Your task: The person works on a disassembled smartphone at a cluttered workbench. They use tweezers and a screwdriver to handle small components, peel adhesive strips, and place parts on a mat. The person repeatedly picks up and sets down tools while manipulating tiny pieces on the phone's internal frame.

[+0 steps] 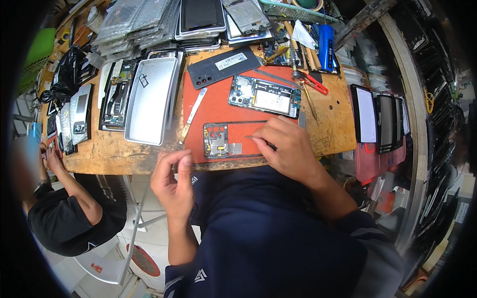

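Black rectangular phone frame at the right hand's fingertips

The right hand curls over the frame's right end, thumb and fingers drawn together at the tips; whether they pinch something small cannot be told. The frame lies flat, its grey inner parts left of those fingertips. The left hand is at the near edge of the worn wooden desk, just off the frame's left end, thumb and index fingertips close together; anything between them is too small to tell. On the person's side, only a narrow strip separates frame and desk edge.

A flat red mat spreads under the frame, with a bare band just beyond it. Forward of the left hand, a slim silver metal tool lies slanting; forward and left, a white rectangular shell limits the room. Right of the right hand, bare wood reaches the desk's right edge. Beyond the right hand lies an opened phone with a silvery battery, and farther off, leftward, a dark grey back cover with a white label.
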`<state>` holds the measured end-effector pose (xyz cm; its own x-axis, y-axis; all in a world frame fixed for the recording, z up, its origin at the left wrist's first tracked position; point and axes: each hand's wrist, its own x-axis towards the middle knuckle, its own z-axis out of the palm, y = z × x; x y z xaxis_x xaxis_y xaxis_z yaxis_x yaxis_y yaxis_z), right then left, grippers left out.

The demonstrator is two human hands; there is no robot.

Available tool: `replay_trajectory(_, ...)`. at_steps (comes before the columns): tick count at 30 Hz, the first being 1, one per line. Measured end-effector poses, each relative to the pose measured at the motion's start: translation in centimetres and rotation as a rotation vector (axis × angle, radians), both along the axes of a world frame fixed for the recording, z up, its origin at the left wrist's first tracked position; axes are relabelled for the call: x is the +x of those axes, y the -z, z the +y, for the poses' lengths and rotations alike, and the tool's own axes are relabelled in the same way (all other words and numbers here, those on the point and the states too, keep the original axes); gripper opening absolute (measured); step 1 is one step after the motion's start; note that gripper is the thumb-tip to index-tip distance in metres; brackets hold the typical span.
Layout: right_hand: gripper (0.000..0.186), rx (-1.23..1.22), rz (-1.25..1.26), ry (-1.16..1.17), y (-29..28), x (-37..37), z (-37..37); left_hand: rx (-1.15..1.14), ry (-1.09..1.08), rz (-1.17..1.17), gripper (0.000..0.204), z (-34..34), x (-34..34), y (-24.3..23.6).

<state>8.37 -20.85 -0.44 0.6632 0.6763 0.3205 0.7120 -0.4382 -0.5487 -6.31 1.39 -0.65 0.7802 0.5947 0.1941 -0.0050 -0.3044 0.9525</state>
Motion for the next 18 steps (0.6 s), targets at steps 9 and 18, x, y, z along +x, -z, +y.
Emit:
replay_trajectory(9, 0.008, -0.025, 0.064, 0.034, -0.6, 0.0, 0.3, 0.206, -0.239, -0.037, 0.008, 2.3, -3.1, 1.7)
replay_trajectory(18, 0.012, 0.085, 0.086, 0.215, -1.1, 0.6, -2.7, 0.507, -0.365, -0.298, 0.010, 13.9, -4.7, -0.9)
